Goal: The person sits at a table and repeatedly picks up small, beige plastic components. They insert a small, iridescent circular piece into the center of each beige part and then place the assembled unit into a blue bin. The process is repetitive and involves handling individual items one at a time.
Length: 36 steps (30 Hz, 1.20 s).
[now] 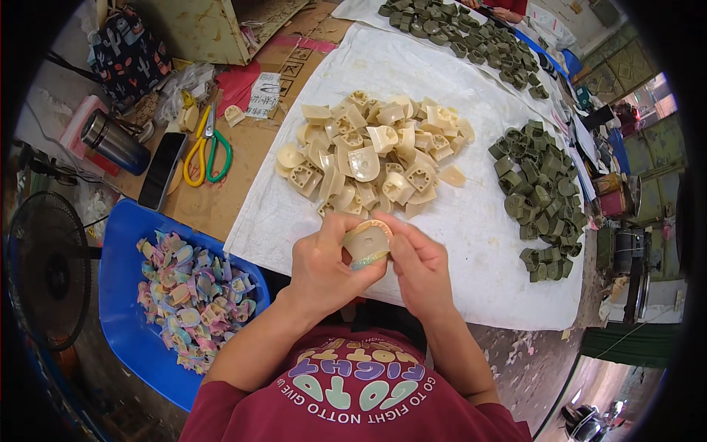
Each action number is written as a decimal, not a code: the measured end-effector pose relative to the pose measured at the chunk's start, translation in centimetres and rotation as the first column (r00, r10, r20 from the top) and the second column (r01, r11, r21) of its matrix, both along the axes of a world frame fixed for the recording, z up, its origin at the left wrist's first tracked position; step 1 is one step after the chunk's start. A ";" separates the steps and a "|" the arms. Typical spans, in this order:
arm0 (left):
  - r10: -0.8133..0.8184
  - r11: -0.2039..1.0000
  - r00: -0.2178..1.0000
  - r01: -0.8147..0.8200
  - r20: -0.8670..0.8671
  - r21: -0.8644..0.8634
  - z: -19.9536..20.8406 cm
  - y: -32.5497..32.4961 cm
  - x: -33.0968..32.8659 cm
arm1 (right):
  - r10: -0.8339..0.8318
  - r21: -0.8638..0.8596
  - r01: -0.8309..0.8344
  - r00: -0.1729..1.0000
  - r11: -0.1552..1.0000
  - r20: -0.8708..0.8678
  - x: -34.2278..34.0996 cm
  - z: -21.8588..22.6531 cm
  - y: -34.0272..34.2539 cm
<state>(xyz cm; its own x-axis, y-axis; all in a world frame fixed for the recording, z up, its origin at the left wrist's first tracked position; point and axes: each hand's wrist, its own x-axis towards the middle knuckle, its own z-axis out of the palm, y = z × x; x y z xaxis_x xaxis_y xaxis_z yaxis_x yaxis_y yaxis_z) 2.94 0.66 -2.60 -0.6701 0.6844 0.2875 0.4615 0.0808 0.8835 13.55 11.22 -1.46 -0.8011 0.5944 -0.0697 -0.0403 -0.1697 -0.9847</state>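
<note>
cream piece (367, 245): one, pinched by left grip (324, 256), right grip (420, 265); blue tub (125, 317): one.

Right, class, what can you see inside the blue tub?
A heap of pastel pieces lies inside the blue tub. Whatever is beneath the top ones, including the tub's bottom, is covered.

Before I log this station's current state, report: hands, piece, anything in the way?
Left hand holding cream piece with multicoloured edging. Right hand at its right edge. Piece partly hidden by hands; cream pile just beyond.
</note>
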 end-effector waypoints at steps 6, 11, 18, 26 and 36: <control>0.041 0.999 0.995 -0.044 -0.086 -0.025 -0.1 0.2 0.2 | 0.025 0.212 -0.039 0.997 0.977 0.068 -0.4 0.2 -0.5; -0.257 0.963 0.960 0.264 0.109 -0.056 -0.2 -1.3 -2.0 | 0.139 0.477 -0.213 0.973 0.853 0.187 0.4 0.4 0.7; 0.001 0.957 0.984 -0.052 0.176 0.286 -2.0 -1.5 0.4 | -0.064 0.369 0.001 0.985 0.929 0.160 0.3 -1.3 -0.4; -0.311 0.948 0.691 0.175 0.652 0.266 -2.0 -3.1 1.0 | 0.081 -0.050 -0.074 0.987 0.996 0.141 2.1 -2.9 -3.8; 0.540 0.712 0.741 -0.655 -0.399 -0.253 -4.5 -18.4 -8.3 | 0.080 0.692 -0.239 0.964 0.681 0.254 -0.2 -4.4 -2.3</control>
<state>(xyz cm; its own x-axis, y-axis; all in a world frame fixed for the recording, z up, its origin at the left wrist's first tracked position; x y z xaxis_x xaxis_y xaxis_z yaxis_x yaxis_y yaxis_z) -5.35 -17.69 -7.09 -0.9024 0.2548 0.3474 0.4195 0.7031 0.5741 13.35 8.91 -5.87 -0.9059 0.3918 0.1606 0.1181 0.5979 -0.7928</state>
